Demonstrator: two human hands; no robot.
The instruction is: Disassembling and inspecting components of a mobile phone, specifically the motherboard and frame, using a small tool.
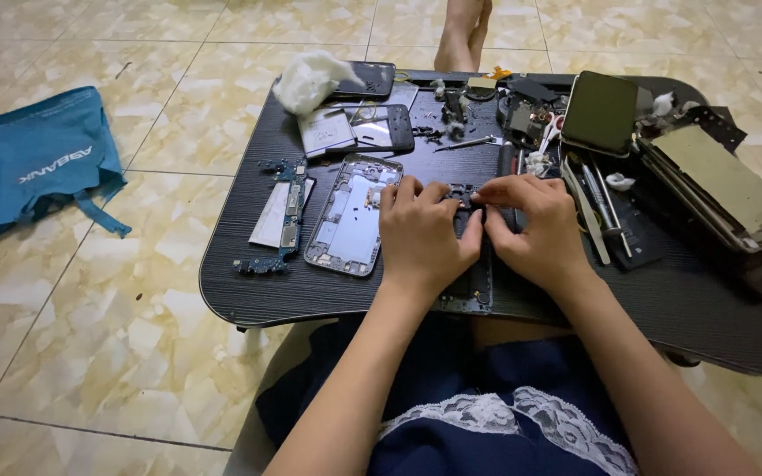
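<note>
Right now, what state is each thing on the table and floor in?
left hand: pressing on the dark phone frame
right hand: pressing on the same frame
dark phone frame: flat, mostly hidden under both hands
silver phone frame: opened, insides up
circuit board: removed, lying loose
phone: propped tilted, screen dark
blue cloth: crumpled on the floor

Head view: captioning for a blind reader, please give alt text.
Left hand and right hand press a dark phone frame on a low black table. A silver frame, circuit board and tools lie around; a blue cloth is on the floor.
</note>
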